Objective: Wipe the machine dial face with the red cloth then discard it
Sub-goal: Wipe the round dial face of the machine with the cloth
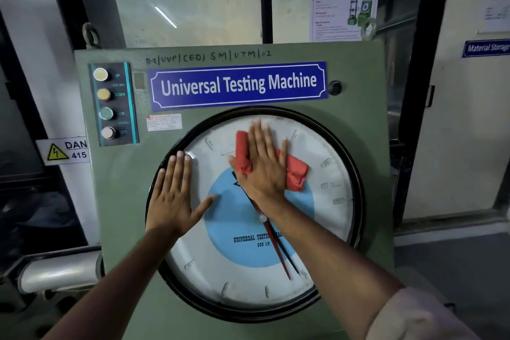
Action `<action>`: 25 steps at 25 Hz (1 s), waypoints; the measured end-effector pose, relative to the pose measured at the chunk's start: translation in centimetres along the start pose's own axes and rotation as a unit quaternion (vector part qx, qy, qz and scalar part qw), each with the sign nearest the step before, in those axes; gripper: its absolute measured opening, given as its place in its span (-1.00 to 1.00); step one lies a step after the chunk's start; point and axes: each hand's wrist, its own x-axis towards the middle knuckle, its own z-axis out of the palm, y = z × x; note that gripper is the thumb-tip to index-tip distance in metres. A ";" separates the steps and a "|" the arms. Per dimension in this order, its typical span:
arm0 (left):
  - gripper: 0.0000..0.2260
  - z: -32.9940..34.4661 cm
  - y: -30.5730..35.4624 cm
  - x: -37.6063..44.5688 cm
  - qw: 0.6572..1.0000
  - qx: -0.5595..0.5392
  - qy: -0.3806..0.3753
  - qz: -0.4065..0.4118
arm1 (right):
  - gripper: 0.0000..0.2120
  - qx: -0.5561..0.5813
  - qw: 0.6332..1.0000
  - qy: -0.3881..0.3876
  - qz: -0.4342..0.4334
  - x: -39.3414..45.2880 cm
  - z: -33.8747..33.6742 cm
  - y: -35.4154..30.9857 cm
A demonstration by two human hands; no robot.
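The round dial face (325, 218), white with a blue centre and a black rim, fills the green machine front. My right hand (262, 165) lies flat on its upper middle and presses the red cloth (296, 171) against the glass; the cloth sticks out on both sides of the hand. My left hand (175, 196) rests flat with spread fingers on the dial's left edge, across the black rim, holding nothing. A red and a black needle (278, 251) point down to the right under the glass.
A blue "Universal Testing Machine" nameplate (238, 84) sits above the dial. A panel of push buttons (110, 103) is at the upper left. A danger sign (66, 150) hangs left of the machine. Glass windows stand behind, and a door (469, 119) at the right.
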 end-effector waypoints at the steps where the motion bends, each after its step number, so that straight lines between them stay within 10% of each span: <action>1: -0.05 -0.1 0.0 -0.2 1.000 -0.003 0.000 -0.001 | -0.15 -0.015 0.999 -0.008 -0.048 -1.2 0.1 0.3; 4: -0.04 -0.5 0.1 0.0 1.000 -0.008 -0.022 0.000 | -0.21 -0.057 0.992 -0.041 -0.107 -4.2 -0.5 4.4; 9: -0.04 -0.3 0.0 -0.1 1.000 -0.020 -0.018 0.000 | -0.25 -0.044 0.997 -0.014 0.059 -0.6 -0.8 3.3; 15: -0.05 -0.2 -0.2 -0.1 0.999 -0.037 -0.004 0.005 | -0.24 -0.064 0.986 -0.036 -0.148 -2.4 0.3 1.0; 22: -0.06 0.3 -0.5 -0.1 0.999 -0.035 0.005 0.008 | -0.16 -0.011 0.999 -0.028 0.042 1.3 -0.8 -0.4; 25: -0.05 0.4 -0.6 -0.1 0.999 -0.039 0.012 0.012 | -0.11 -0.022 0.996 -0.030 -0.076 0.4 0.2 -3.4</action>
